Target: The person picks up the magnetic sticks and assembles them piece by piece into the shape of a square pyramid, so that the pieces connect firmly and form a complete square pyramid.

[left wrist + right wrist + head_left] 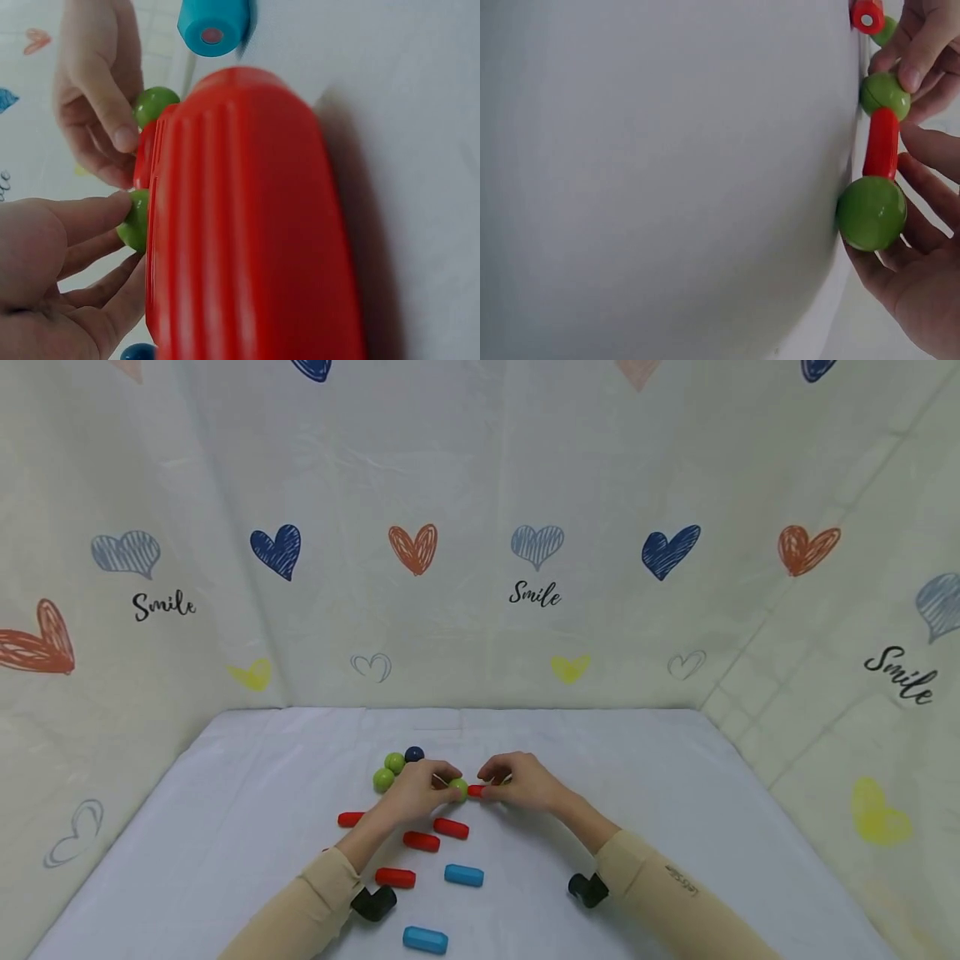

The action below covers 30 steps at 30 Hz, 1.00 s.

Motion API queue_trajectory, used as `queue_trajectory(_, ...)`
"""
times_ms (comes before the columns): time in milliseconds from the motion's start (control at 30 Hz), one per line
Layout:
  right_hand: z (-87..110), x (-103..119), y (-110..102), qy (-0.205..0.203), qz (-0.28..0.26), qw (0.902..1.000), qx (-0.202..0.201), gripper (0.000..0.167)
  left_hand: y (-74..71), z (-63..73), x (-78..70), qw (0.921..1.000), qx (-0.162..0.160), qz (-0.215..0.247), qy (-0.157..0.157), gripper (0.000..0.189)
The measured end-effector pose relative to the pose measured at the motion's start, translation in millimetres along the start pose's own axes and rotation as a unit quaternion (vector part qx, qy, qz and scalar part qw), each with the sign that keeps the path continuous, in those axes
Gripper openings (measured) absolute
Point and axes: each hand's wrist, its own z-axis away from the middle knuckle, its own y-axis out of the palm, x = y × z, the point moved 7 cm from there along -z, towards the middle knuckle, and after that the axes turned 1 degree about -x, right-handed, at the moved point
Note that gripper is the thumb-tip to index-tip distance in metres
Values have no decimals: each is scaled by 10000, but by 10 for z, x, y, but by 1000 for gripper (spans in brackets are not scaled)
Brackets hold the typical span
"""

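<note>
In the head view my left hand (412, 789) pinches a green ball (459, 789) between thumb and fingers. My right hand (527, 783) is just to its right and grips a short red rod (476, 791). The right wrist view shows that red rod (882, 146) running from the left hand's ball (886, 94) to a second green ball (871, 213). The right thumb lies along the rod, and the fingers curl behind the rod and the second ball. This ball-rod-ball row is right at the white tabletop (667, 180).
Several red rods (452, 828) and two blue rods (464, 875) lie in front of the hands. Left of the left hand are more green balls (384, 779) and a dark blue ball (414, 754). A heart-printed curtain (465, 627) hangs behind the table.
</note>
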Motion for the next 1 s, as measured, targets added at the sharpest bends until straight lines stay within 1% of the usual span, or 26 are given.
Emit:
queue_trajectory(100, -20, 42, 31, -37, 60, 10000, 51, 20, 16, 2, -7, 10000, 37, -24, 83, 36)
queue_trajectory(233, -24, 51, 48, -28, 169, 9998, 85, 20, 23, 20, 3, 10000, 3, -27, 43, 38)
queue_trajectory(333, -15, 37, 43, 80, 192, 9998, 77, 20, 6, 58, 15, 9999, -90, 15, -112, 36)
queue_trajectory(433, 1, 17, 30, 195, 196, 9996, 44, 21, -24, 104, 8, 9997, -176, 31, -189, 30)
queue_trajectory(500, 10, 1, 21, 256, 193, 9995, 9, 22, -43, 133, -2, 9996, -170, 28, -226, 25)
queue_trajectory(533, 23, -14, 18, 296, 183, 9994, -9, 22, -40, 146, -12, 9997, -112, 0, -214, 23)
queue_trajectory(600, 43, -38, 9, 361, 159, 9992, -45, 25, -24, 171, -38, 9998, 102, -9, -168, 22)
queue_trajectory(733, 77, -63, -18, 438, 111, 9989, -83, 35, 33, 213, -66, 9975, 701, -76, -110, 23)
queue_trajectory(800, 98, -61, -31, 420, 101, 9990, -69, 41, 62, 225, -69, 9955, 930, -156, -71, 24)
queue_trajectory(867, 116, -61, -39, 387, 119, 9992, -42, 44, 81, 235, -60, 9939, 1076, -231, -83, 24)
queue_trajectory(1000, 149, -79, -40, 396, 165, 9991, 19, 47, 96, 251, -50, 9926, 1192, -225, -87, 23)
